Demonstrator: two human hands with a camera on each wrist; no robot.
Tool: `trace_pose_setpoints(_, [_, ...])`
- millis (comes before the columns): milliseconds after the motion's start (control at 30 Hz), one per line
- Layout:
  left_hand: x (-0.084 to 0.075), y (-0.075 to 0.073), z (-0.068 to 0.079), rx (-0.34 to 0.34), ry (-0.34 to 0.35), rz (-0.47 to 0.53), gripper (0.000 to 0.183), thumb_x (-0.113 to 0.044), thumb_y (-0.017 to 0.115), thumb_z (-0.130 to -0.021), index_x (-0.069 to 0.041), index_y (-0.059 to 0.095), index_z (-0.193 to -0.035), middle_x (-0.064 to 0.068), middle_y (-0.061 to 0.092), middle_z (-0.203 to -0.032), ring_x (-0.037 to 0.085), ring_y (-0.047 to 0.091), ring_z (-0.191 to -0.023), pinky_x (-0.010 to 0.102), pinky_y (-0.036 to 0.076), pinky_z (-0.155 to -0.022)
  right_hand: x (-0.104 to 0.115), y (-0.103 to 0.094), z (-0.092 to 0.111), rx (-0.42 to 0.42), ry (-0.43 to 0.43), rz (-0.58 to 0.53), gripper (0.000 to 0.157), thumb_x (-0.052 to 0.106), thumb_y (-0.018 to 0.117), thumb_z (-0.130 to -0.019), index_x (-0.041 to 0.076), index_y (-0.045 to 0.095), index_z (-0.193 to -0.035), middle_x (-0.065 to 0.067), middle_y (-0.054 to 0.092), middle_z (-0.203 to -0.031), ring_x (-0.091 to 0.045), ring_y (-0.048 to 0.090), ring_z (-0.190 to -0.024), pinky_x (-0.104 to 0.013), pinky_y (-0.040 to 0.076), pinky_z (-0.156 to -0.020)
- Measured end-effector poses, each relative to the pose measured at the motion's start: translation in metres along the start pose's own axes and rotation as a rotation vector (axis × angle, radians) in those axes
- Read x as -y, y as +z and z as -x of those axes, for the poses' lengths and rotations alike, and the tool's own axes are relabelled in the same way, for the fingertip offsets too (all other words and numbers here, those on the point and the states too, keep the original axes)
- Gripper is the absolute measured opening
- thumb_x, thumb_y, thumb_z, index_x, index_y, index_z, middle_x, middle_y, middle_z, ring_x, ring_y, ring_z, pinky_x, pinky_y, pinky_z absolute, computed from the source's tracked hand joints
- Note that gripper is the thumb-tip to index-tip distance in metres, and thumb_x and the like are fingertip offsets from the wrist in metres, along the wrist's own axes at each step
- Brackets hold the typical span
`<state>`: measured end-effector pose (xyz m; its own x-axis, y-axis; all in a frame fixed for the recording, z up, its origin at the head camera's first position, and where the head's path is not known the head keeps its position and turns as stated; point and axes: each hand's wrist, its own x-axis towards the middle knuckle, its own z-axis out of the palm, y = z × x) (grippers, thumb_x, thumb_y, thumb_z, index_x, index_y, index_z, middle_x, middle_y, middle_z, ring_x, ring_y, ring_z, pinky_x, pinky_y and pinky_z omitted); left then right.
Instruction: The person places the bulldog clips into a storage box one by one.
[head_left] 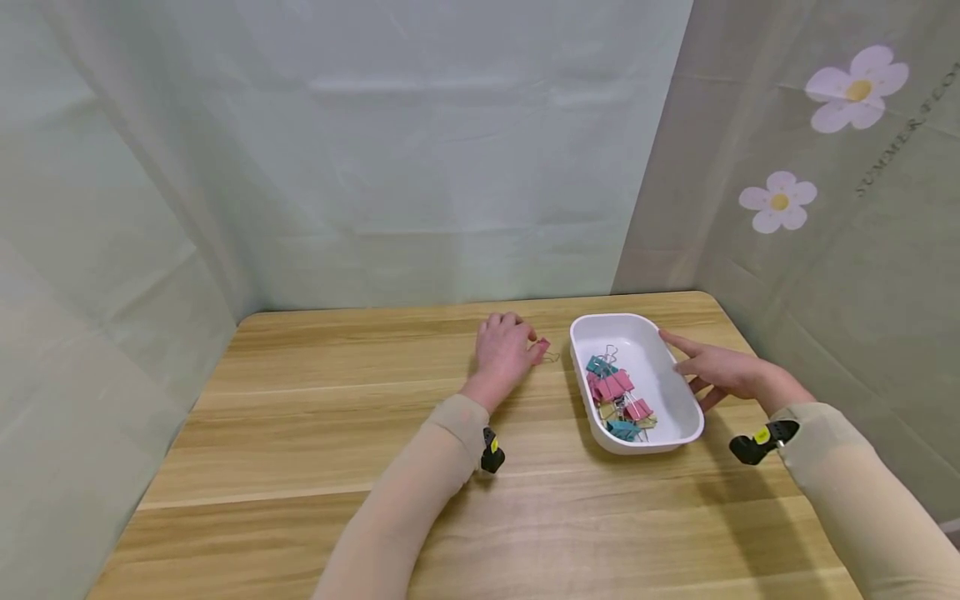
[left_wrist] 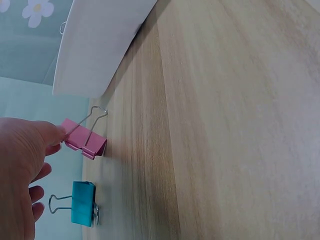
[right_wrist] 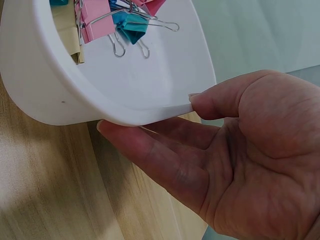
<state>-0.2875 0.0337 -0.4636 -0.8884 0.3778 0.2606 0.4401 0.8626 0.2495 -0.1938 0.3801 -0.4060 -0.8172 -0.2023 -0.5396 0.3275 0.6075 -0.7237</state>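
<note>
My left hand [head_left: 504, 350] pinches a pink binder clip [left_wrist: 86, 138] between thumb and finger, just above the wooden table. Below it in the left wrist view stands a teal binder clip [left_wrist: 83, 203], close to my other fingertips; the hand hides it in the head view. A white plastic tray [head_left: 617, 323] sits to the right, with several pink, teal and yellow binder clips [head_left: 617, 385] heaped along its left side. My right hand [head_left: 716, 371] grips the tray's right rim, the thumb on top and the fingers under the edge outside.
The wood-grain table [head_left: 300, 433] ends at a back edge by a pale green curtain [head_left: 450, 167]. On the right hangs a curtain panel [head_left: 847, 250] with white flowers. Each sleeve carries a small black wrist camera [head_left: 491, 452].
</note>
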Motion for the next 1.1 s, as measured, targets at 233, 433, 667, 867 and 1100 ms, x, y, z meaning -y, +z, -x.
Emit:
trace_pose_setpoints(233, [-0.0025,0.0004,0.0000,-0.013,0.001,0.013,0.028,-0.054,0.065,-0.097,-0.027,0.073,-0.094,-0.001,0.060,-0.118,0.023,0.047,-0.112,0.039,0.039,-0.097,-0.0002,0.0002,0.0012,-0.001,-0.001,-0.001,0.078,0.024,0.047,-0.109,0.030,-0.010,-0.163,-0.033,0.006,-0.162,-0.046,0.057,-0.118,-0.049,0.060,-0.081])
trace_pose_setpoints(433, [-0.0027,0.0006,0.0000,-0.005,0.003,-0.001,0.028,-0.052,0.064,-0.098,-0.025,0.074,-0.095,-0.001,0.061,-0.119,0.023,0.048,-0.113,0.039,0.039,-0.099,-0.0011,0.0006,0.0015,0.004,-0.008,0.001,0.079,0.025,0.047,-0.109,0.029,-0.010,-0.163,-0.034,0.007,-0.162,-0.046,0.057,-0.118,-0.049,0.060,-0.081])
trace_pose_setpoints(667, [-0.0020,0.0011,-0.0003,-0.008,0.014,-0.013,0.028,-0.050,0.065,-0.098,-0.025,0.074,-0.093,-0.001,0.061,-0.123,0.023,0.049,-0.117,0.040,0.039,-0.103,0.0017,0.0016,0.0013,0.001,-0.002,-0.007,0.078,0.024,0.046,-0.109,0.030,-0.009,-0.164,-0.032,0.007,-0.163,-0.046,0.057,-0.119,-0.048,0.060,-0.082])
trace_pose_setpoints(867, [0.0006,0.0009,0.0000,-0.002,0.021,-0.009,0.028,-0.050,0.065,-0.098,-0.024,0.074,-0.093,-0.001,0.061,-0.125,0.023,0.049,-0.119,0.039,0.039,-0.102,0.0010,0.0018,0.0012,0.003,-0.005,-0.002,0.078,0.024,0.047,-0.109,0.029,-0.010,-0.163,-0.034,0.007,-0.162,-0.047,0.057,-0.119,-0.049,0.060,-0.081])
trace_pose_setpoints(1100, [0.0059,-0.0040,0.0030,-0.010,0.028,0.024,0.026,-0.048,0.067,-0.098,-0.023,0.072,-0.090,0.000,0.062,-0.126,0.023,0.049,-0.119,0.039,0.041,-0.100,0.0018,0.0023,0.0004,0.000,-0.005,-0.009,0.078,0.024,0.047,-0.109,0.030,-0.009,-0.163,-0.033,0.007,-0.162,-0.046,0.057,-0.119,-0.049,0.060,-0.081])
